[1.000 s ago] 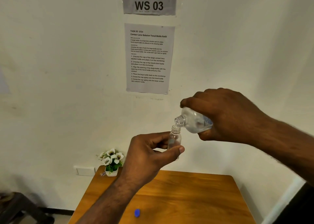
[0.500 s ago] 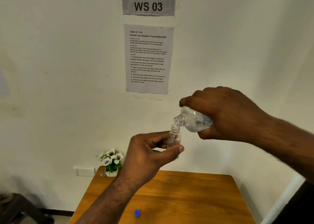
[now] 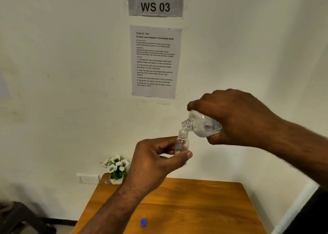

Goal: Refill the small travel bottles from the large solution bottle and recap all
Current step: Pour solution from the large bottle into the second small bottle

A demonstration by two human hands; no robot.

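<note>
Head camera: a person's left hand holds a small clear bottle upright above a wooden table, thumb and fingers pinched around its body, its threaded mouth uncapped. The right hand grips a larger clear bottle from above, fingers curled over its top side and thumb under it, tipped so its open neck points down and left, right at the small bottle's mouth. Both bottles are held in the air in front of a white wall. A blue cap lies on the table near its front edge, well below the hands. A small pot of white flowers stands at the table's far left corner. On the wall hang a sign reading "WS 03" and a printed instruction sheet.
</note>
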